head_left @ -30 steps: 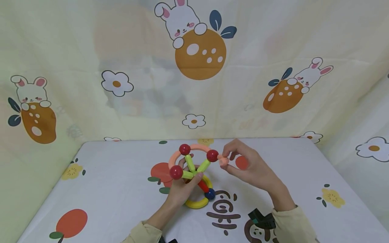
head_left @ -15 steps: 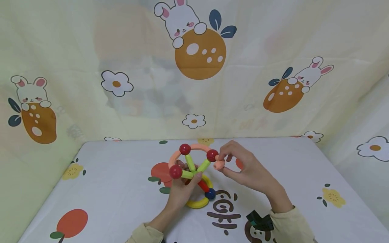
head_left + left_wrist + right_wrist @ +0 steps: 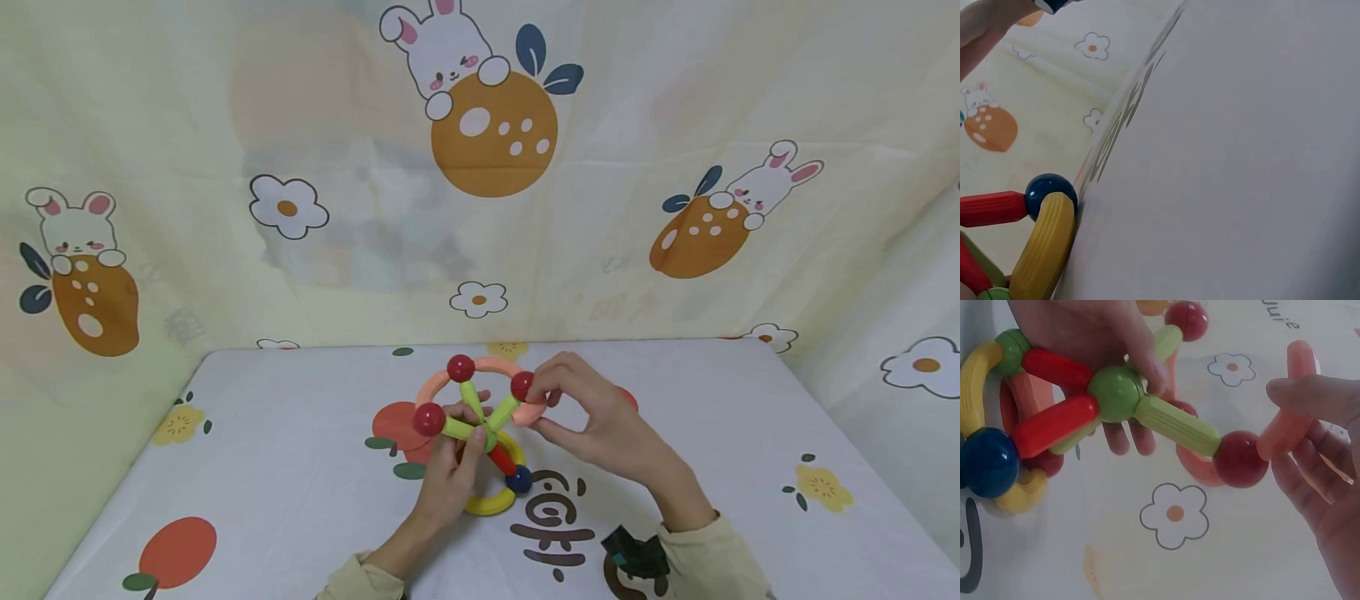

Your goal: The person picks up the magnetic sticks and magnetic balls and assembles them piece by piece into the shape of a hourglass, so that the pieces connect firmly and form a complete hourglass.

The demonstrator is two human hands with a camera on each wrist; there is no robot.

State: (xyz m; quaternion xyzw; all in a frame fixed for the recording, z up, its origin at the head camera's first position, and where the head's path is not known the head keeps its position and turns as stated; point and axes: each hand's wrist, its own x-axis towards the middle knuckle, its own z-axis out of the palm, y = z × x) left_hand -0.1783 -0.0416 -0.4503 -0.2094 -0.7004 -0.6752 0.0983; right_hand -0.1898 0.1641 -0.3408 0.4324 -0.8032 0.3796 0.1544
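Note:
A toy of magnetic sticks and balls stands in front of me. My left hand (image 3: pixel 447 475) grips its middle, thumb by the green ball (image 3: pixel 1115 394), where light-green sticks (image 3: pixel 1179 425) and red sticks (image 3: pixel 1055 428) meet. Red balls (image 3: pixel 429 419) cap the light-green sticks, joined by curved pink sticks (image 3: pixel 495 365). My right hand (image 3: pixel 607 425) pinches another curved pink stick (image 3: pixel 1291 428); its end touches the right-hand red ball (image 3: pixel 1241 459). Lower down, a dark blue ball (image 3: pixel 518 479) joins a red stick and curved yellow sticks (image 3: pixel 1044 250). Left fingers are partly hidden behind the toy.
The toy's yellow base rests on a white tablecloth (image 3: pixel 285 500) printed with fruit and flowers. A rabbit-print curtain (image 3: pixel 337 275) hangs behind the table's far edge. A black strap piece (image 3: pixel 636 552) sits at my right sleeve.
My right hand has moved left, turning the curved pink stick down beside the right-hand red ball. My left hand has shifted slightly, and the toy's upper part has tilted a little.

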